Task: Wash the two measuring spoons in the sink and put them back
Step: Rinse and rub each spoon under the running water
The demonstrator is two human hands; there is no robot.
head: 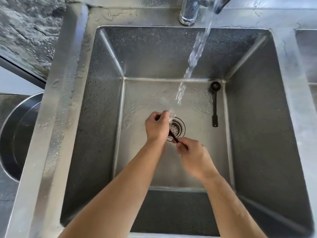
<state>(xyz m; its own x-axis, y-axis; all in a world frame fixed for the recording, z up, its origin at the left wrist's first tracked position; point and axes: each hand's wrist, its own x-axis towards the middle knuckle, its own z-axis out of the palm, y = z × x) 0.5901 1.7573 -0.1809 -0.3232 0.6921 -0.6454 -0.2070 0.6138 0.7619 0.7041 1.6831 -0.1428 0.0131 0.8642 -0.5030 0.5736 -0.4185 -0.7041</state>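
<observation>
Even, soft daylight filled the view, bright on the steel rim of the sink [72, 103] and dimmer on the basin's side walls, with no hard shadows under the arms. Pale glare lay on the wet basin floor and along the faucet [188, 12], and the falling water [193, 57] showed as a streaked blur. The wide lens bent the straight sink edges outward toward the corners, and the frame's borders looked softer than its middle.

Left hand [157, 127] fingers curled; right hand [192, 156] pinching, forearms extended.
</observation>
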